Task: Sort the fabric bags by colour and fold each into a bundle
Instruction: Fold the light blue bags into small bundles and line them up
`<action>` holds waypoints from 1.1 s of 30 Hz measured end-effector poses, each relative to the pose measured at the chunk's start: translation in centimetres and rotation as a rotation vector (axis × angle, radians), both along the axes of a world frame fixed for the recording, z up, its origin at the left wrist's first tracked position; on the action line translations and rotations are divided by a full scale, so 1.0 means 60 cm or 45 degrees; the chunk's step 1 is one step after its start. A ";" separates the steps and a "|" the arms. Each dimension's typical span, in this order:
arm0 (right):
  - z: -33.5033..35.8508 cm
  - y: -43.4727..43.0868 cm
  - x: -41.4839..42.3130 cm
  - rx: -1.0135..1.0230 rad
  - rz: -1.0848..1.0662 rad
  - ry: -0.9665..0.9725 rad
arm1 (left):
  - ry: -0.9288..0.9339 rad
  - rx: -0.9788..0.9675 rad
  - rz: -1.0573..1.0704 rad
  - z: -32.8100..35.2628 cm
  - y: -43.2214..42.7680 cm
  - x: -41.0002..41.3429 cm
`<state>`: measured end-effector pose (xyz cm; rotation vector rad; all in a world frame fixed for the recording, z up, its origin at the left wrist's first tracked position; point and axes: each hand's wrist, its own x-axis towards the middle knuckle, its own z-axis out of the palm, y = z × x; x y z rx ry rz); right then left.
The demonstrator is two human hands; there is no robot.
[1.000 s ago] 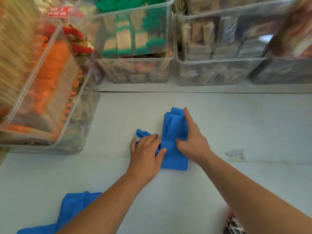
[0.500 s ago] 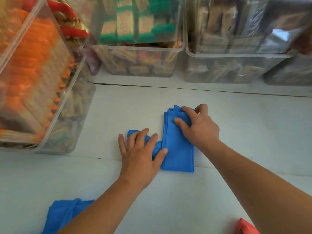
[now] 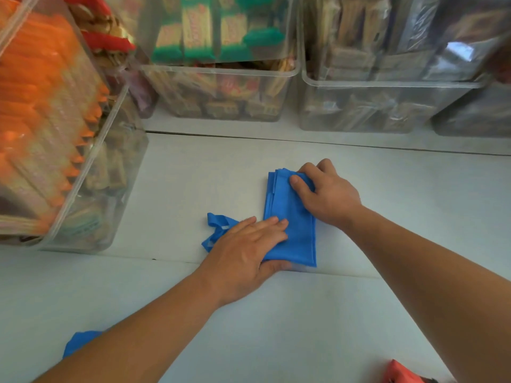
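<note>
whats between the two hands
The folded blue bag, pressed by the left hand and gripped by the right hand; head view.

One wide-angle head camera looks forward and steeply down, close over the white table (image 3: pixel 318 327), with the blue fabric bag (image 3: pixel 290 217) near frame centre and clear storage bins (image 3: pixel 221 87) across the upper edge.
</note>
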<state>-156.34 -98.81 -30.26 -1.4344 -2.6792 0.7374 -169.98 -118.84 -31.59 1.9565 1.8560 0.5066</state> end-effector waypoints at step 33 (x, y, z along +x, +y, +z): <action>0.003 0.006 0.021 -0.485 -0.120 0.355 | 0.422 -0.203 0.122 0.038 0.093 -0.026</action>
